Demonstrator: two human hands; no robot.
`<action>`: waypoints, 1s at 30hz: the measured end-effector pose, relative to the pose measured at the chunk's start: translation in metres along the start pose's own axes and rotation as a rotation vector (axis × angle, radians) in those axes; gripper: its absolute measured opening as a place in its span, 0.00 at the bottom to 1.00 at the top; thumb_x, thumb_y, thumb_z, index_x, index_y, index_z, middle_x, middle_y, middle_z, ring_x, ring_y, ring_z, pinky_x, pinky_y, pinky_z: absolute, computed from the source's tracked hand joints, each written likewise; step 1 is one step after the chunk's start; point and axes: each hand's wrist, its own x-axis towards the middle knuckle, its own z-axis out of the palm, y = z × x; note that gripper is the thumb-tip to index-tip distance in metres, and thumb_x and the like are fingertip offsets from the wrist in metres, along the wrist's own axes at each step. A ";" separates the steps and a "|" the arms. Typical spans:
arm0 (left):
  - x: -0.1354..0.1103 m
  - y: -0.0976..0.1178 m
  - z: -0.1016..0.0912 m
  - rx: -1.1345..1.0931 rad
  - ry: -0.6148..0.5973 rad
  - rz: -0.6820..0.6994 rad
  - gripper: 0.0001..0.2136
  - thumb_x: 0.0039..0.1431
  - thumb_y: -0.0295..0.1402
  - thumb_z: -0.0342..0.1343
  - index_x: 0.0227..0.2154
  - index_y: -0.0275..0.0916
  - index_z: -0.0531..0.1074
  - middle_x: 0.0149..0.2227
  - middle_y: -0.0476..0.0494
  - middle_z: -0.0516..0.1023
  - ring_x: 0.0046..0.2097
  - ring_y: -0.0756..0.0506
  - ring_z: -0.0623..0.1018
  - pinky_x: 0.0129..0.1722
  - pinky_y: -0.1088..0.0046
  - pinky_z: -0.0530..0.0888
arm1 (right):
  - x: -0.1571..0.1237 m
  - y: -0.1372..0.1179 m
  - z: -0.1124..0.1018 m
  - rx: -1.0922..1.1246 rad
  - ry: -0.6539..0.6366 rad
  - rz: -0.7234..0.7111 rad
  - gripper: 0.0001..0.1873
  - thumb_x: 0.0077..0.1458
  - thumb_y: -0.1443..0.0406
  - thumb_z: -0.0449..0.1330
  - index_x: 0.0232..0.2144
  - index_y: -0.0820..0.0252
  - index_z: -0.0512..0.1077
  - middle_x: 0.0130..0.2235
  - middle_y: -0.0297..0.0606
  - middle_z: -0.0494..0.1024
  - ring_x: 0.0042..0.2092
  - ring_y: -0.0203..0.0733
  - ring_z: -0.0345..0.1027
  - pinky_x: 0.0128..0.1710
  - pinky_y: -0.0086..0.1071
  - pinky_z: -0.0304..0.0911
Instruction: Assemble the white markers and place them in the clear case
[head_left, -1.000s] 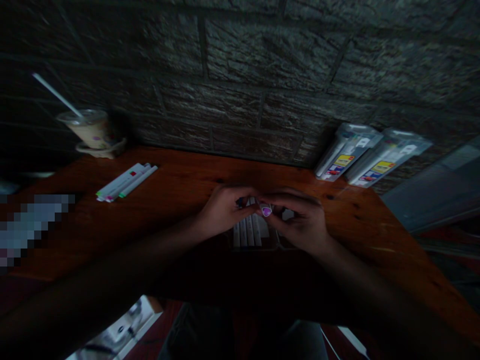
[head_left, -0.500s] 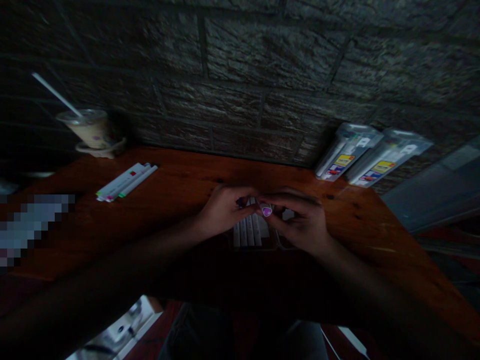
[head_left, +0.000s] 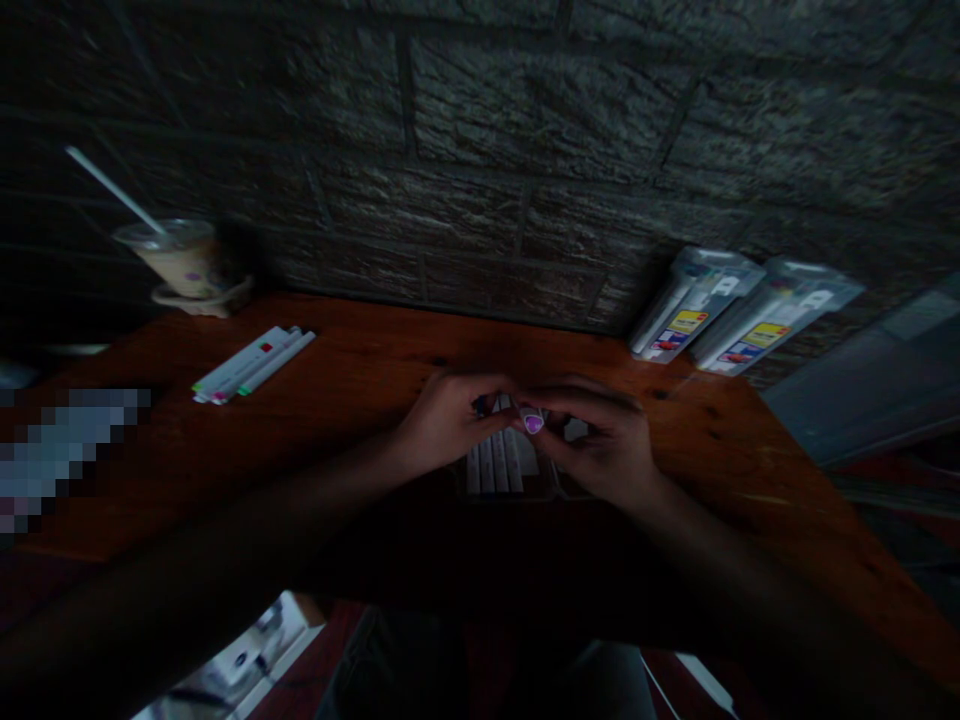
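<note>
Both hands meet over a row of white markers (head_left: 501, 465) lying in an open case near the front middle of the wooden table (head_left: 360, 360). My left hand (head_left: 450, 418) is curled, its fingertips pinching at the tops of the markers. My right hand (head_left: 604, 440) is also curled, and its fingers grip a white marker with a purple cap end (head_left: 533, 422). The two hands touch at the fingertips. The dim light hides the finer detail of the case.
Three loose white markers (head_left: 251, 363) lie at the left of the table. A cup with a straw (head_left: 180, 258) stands at the far left by the brick wall. Two packaged marker sets (head_left: 739, 310) lean against the wall at the right.
</note>
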 end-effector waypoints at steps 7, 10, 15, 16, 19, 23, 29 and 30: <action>0.000 0.001 0.001 0.009 0.001 -0.017 0.03 0.61 0.30 0.62 0.36 0.38 0.80 0.28 0.50 0.80 0.29 0.50 0.75 0.29 0.74 0.67 | 0.001 0.000 0.000 -0.006 0.006 0.001 0.12 0.58 0.69 0.70 0.45 0.53 0.82 0.39 0.36 0.84 0.26 0.33 0.70 0.26 0.31 0.68; 0.000 0.000 0.001 0.006 0.004 -0.007 0.03 0.61 0.29 0.62 0.36 0.38 0.80 0.29 0.49 0.80 0.30 0.50 0.75 0.30 0.75 0.68 | 0.001 0.000 0.000 -0.002 0.007 -0.007 0.12 0.58 0.68 0.70 0.45 0.54 0.82 0.38 0.37 0.84 0.26 0.33 0.71 0.26 0.31 0.68; -0.001 -0.002 0.002 0.006 0.015 0.004 0.04 0.61 0.29 0.62 0.36 0.37 0.81 0.28 0.50 0.79 0.28 0.51 0.73 0.28 0.74 0.66 | 0.001 0.001 0.000 0.003 0.006 -0.007 0.13 0.59 0.68 0.69 0.46 0.53 0.82 0.38 0.36 0.83 0.27 0.33 0.71 0.27 0.31 0.68; -0.001 -0.002 0.001 0.013 0.013 0.002 0.04 0.61 0.29 0.62 0.36 0.36 0.81 0.27 0.50 0.78 0.28 0.51 0.73 0.28 0.74 0.66 | 0.000 0.001 0.000 0.003 0.002 -0.004 0.13 0.59 0.68 0.69 0.46 0.53 0.82 0.39 0.36 0.83 0.27 0.33 0.71 0.27 0.31 0.68; -0.001 -0.001 0.001 0.025 0.001 -0.010 0.04 0.61 0.29 0.62 0.36 0.37 0.81 0.27 0.50 0.78 0.28 0.51 0.73 0.28 0.74 0.66 | 0.000 0.002 0.001 -0.005 -0.005 0.005 0.14 0.59 0.68 0.69 0.48 0.52 0.82 0.39 0.35 0.83 0.27 0.34 0.70 0.27 0.32 0.68; -0.001 -0.001 0.000 0.027 -0.001 -0.009 0.04 0.61 0.30 0.62 0.36 0.37 0.81 0.27 0.50 0.78 0.28 0.50 0.73 0.28 0.74 0.66 | -0.001 0.002 0.000 -0.005 0.002 0.002 0.14 0.59 0.68 0.69 0.48 0.51 0.82 0.39 0.35 0.83 0.27 0.33 0.70 0.27 0.32 0.68; 0.000 0.000 0.000 0.007 0.008 0.005 0.04 0.61 0.29 0.62 0.36 0.37 0.81 0.28 0.49 0.80 0.28 0.51 0.74 0.28 0.74 0.67 | 0.001 0.000 0.000 0.000 0.001 -0.009 0.13 0.59 0.69 0.69 0.46 0.52 0.82 0.39 0.35 0.83 0.26 0.33 0.70 0.26 0.31 0.68; 0.000 0.000 0.000 0.002 0.009 0.006 0.04 0.61 0.29 0.62 0.36 0.37 0.81 0.28 0.49 0.80 0.28 0.51 0.74 0.28 0.74 0.67 | 0.001 0.000 0.000 0.001 -0.001 -0.008 0.13 0.59 0.69 0.69 0.46 0.52 0.82 0.39 0.35 0.83 0.26 0.33 0.70 0.26 0.31 0.68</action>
